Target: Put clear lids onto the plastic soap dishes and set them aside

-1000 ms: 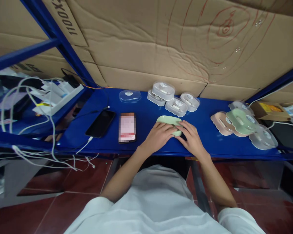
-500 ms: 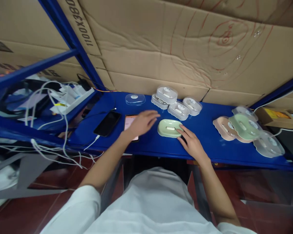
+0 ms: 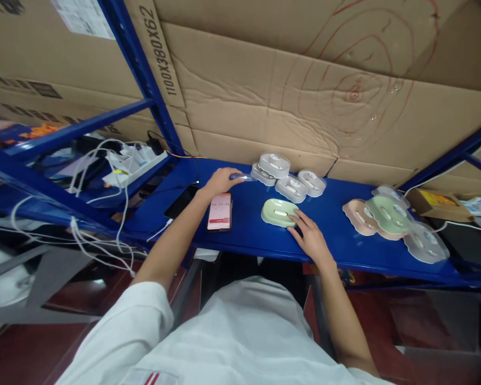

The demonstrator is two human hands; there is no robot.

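Note:
My left hand [image 3: 221, 182] grips one end of a clear plastic lid [image 3: 243, 177], which is tilted up and seen nearly edge-on over the blue shelf. Below that hand lies a phone [image 3: 219, 213] with a lit timer screen. A light green soap dish [image 3: 278, 212], uncovered, with a white oblong piece in its middle, rests on the shelf. My right hand [image 3: 310, 235] has its fingers on the dish's right end, thumb at the near side.
Several grey lidded dishes [image 3: 292, 188] stand behind the green one. More lidded dishes, pink, green [image 3: 388, 214] and grey, are piled at the right. A dark phone [image 3: 181, 201], white cables [image 3: 122, 214] and a power strip [image 3: 138, 166] are at the left. Cardboard [image 3: 240, 123] backs the shelf.
My left hand has moved back from over the lit phone and taken hold of the clear lid, lifting it up. My right hand stays on the green dish. The camera view has shifted slightly.

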